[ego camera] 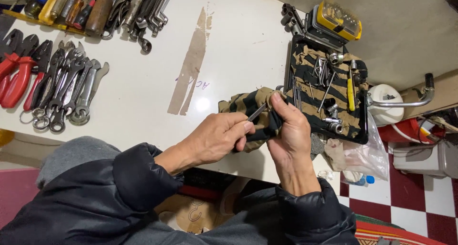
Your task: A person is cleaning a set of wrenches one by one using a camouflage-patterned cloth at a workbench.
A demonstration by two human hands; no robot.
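My left hand [217, 140] pinches a thin metal rod [257, 112] near the front edge of the white table [143, 97]. The rod's far end is tucked into a black-and-tan striped cloth [248, 102]. My right hand [288, 130] wraps that cloth around the rod's end. Both hands meet just left of a black tray [365, 130] lined with the same striped cloth.
The tray holds sockets [332, 123], small bits and a yellow-handled tool [351, 93]. A yellow bit case [338, 20] lies behind it. Wrenches [71, 90] and red-handled pliers [16, 78] lie at the left, screwdrivers [71, 6] at the back left. A plastic bag [367, 154] hangs off the table's right edge.
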